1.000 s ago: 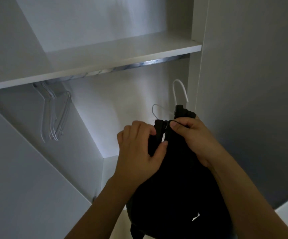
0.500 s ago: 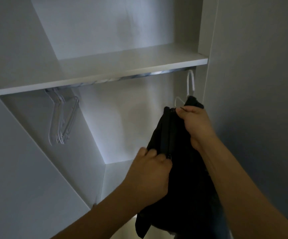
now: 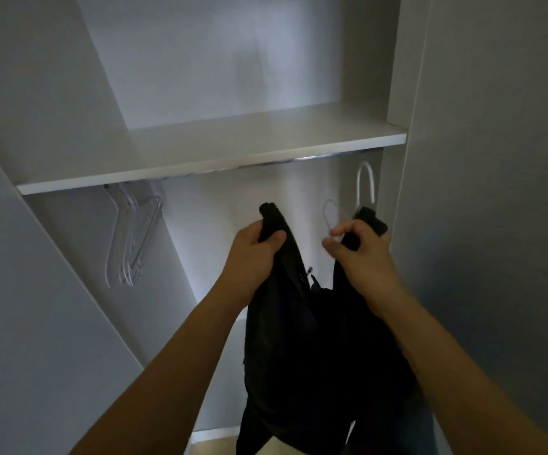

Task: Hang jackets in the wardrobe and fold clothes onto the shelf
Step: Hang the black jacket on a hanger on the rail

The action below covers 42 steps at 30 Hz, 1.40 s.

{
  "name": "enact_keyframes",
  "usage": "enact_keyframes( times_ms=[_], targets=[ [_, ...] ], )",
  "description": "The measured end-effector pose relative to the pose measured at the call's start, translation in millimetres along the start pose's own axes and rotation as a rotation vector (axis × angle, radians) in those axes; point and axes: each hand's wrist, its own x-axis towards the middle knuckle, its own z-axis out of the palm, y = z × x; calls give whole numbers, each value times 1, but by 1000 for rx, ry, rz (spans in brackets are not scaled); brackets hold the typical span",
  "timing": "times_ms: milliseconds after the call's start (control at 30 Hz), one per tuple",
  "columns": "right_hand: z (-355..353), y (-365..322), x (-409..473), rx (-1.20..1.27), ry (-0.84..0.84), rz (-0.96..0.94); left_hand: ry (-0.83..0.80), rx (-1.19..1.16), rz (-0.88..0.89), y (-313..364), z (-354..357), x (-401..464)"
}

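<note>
A black jacket [image 3: 312,349] hangs in front of the open wardrobe, held up by both hands. My left hand [image 3: 252,254] grips its left collar edge, lifted apart from the right side. My right hand [image 3: 361,254] grips the right collar edge together with the jacket's hanger, whose white hook [image 3: 364,185] rises close under the chrome rail [image 3: 298,160]. I cannot tell whether the hook rests on the rail. A second thin wire hook [image 3: 330,213] shows just left of my right hand. The jacket's front is open, with a zipper pull in the gap.
Several clear plastic hangers [image 3: 131,238] hang at the rail's left end. A white shelf [image 3: 213,159] lies above the rail. The wardrobe's grey side panel [image 3: 496,192] stands close on the right, and an angled panel [image 3: 36,307] on the left.
My left hand has moved up from the jacket's zipper to its left collar edge and pulled it left, opening the front. The white hook has risen toward the rail.
</note>
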Motion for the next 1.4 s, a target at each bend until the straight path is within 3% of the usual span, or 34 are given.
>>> enact_keyframes(
  times_ms=[267,433,900,1067,1233,1300,1400],
  targets=[
    [19,44,-19,-235,-260,5,74,-158,-6,-7,16,-5],
    [19,46,-16,-257,-296,57,62,-159,9,-6,14,-4],
    [30,44,-12,-319,-306,-187,110,-171,-22,-7,5,-6],
    [28,37,-1,-221,-601,19,124,-193,-46,-10,4,-7],
    [27,43,12,-373,-620,10,189,-200,-60,-13,-1,-7],
    [29,45,16,-286,-573,47,215,-202,-53,-13,-8,-5],
    [32,42,23,35,-532,182,234,-178,-48,-13,-20,-2]
  ],
)
